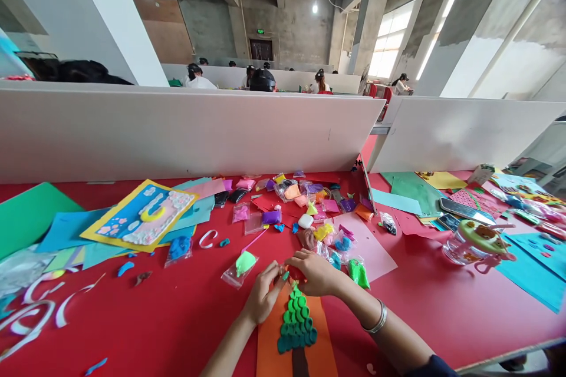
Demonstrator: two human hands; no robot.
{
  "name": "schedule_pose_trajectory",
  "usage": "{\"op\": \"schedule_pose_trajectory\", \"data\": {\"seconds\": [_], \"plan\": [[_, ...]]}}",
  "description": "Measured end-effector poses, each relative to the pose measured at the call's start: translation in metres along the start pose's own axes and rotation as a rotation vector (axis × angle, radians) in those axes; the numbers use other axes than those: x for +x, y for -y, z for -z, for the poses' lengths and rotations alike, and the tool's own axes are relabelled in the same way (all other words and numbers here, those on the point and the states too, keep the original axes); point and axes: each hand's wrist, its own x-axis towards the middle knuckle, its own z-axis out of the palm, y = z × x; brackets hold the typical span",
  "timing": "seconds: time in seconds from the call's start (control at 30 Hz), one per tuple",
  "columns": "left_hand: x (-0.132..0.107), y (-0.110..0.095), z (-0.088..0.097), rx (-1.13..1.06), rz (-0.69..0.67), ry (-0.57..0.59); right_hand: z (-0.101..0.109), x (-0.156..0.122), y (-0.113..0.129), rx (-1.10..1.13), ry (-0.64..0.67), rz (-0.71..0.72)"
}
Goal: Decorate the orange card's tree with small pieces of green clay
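An orange card (270, 349) lies before me on the red table. On it is a tree (297, 319) of small overlapping clay discs, light green above and dark teal below, with a brown trunk (300, 360). At the treetop, a bit of yellowish clay (294, 284) shows. My left hand (264, 294) rests at the card's upper left, fingers bent together with the thumb. From the other side my right hand (312, 272), with bangles at the wrist, reaches over the card's top, fingers curled down. Between the fingertips something reddish is mostly covered, and I cannot make it out.
Bagged coloured clay (272, 217) is heaped beyond my hands. A finished moon picture (152, 215) lies on paper sheets at left, near white paper curls (33, 321). At right stand a lidded cup (475, 244) and a phone (466, 210). A white partition (190, 135) borders the table.
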Motion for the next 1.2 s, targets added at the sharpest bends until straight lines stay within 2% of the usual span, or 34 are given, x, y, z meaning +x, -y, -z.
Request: {"op": "schedule_pose_trajectory", "data": {"seconds": [0.13, 0.27, 0.4, 0.6, 0.8, 0.97, 1.07, 1.2], "plan": [[0.006, 0.001, 0.005, -0.101, 0.07, 0.064, 0.005, 0.01, -0.002, -0.082, 0.02, -0.01], [0.007, 0.001, 0.005, -0.106, 0.148, 0.006, 0.0, 0.008, 0.001, -0.073, -0.06, -0.054], [0.006, 0.002, 0.003, -0.161, 0.178, 0.0, -0.007, 0.003, 0.002, -0.01, -0.124, -0.005], [0.005, 0.009, -0.003, -0.307, 0.173, 0.03, -0.016, 0.007, -0.002, 0.148, -0.117, 0.153], [0.003, 0.016, -0.006, -0.376, 0.212, 0.028, -0.024, 0.011, -0.003, 0.137, -0.166, 0.102], [0.003, 0.014, -0.006, -0.442, 0.309, -0.008, -0.027, 0.013, -0.006, 0.129, -0.253, 0.058], [0.003, 0.013, -0.007, -0.428, 0.336, -0.033, -0.028, 0.014, -0.007, 0.133, -0.285, 0.049], [0.001, 0.016, -0.008, -0.284, 0.255, -0.091, -0.031, 0.014, -0.007, 0.102, -0.294, 0.1]]}}
